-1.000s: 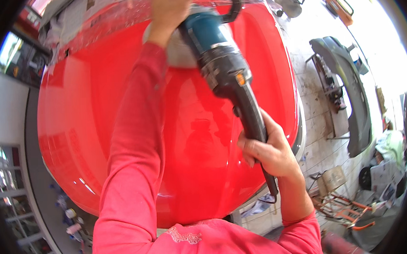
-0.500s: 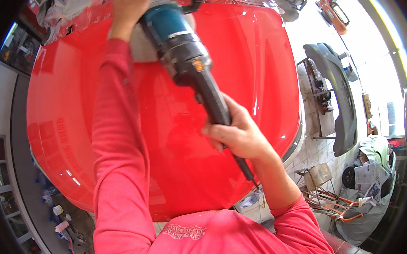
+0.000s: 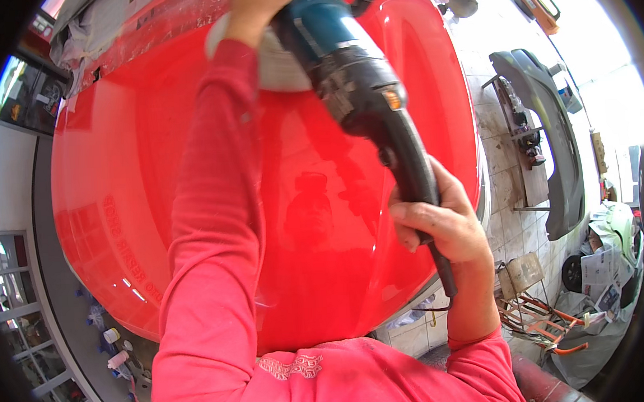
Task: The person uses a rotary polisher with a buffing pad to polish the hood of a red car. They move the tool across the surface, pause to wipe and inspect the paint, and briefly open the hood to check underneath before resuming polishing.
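A teal and black polisher (image 3: 348,63) slants across the upper middle of the view. Its pale round pad (image 3: 280,66) lies on a glossy red car hood (image 3: 318,273). My right hand (image 3: 448,220) is closed around the black rear handle, thumb across the near side, with the cord running down past my wrist. At the top edge, my left hand (image 3: 259,6) is at the polisher's head by the front handle; its fingers are mostly cut off by the frame. Both arms are in red sleeves, and the left one stretches far forward over the hood.
Plastic sheeting and grey cloth (image 3: 106,38) cover the area beyond the hood. At the right, a dark bumper (image 3: 542,134) rests on a stand. A metal frame with orange parts (image 3: 543,317) and a partly covered green car part (image 3: 615,242) stand lower right. Bottles (image 3: 117,361) line the left.
Both hands and the polisher have moved to the right across the hood, the pad with them. My grip on the rear handle looks the same.
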Motion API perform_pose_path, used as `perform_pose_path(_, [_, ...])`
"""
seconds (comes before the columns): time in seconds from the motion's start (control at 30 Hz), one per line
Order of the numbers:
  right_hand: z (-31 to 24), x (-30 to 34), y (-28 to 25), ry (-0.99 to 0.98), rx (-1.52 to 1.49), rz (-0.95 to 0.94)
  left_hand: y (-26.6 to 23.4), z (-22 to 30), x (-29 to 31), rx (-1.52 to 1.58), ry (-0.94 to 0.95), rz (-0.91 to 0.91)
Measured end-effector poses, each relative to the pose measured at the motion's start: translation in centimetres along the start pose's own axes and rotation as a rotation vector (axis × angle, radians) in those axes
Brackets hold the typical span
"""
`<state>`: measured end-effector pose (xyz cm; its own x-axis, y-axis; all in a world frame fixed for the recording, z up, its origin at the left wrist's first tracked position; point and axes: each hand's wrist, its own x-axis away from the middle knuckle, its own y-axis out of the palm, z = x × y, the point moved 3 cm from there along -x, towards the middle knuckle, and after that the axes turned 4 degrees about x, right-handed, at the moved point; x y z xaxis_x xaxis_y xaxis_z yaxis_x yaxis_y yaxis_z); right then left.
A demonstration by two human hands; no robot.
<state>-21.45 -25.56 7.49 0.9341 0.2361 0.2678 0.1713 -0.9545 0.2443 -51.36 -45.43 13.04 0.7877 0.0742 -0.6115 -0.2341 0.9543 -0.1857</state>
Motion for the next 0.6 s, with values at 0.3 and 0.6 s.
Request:
perform_pose_path(0.3, [0.1,-0.3,-4.6,-0.042,0.114,0.200,9.5,-1.1,-0.9,0.058,0.057,-0.093])
perform_pose_path(0.6, [3.3,-2.8,5.8,-0.009,0.179,0.019,-6.6,-3.3,1.5,0.080,-0.142,-0.002])
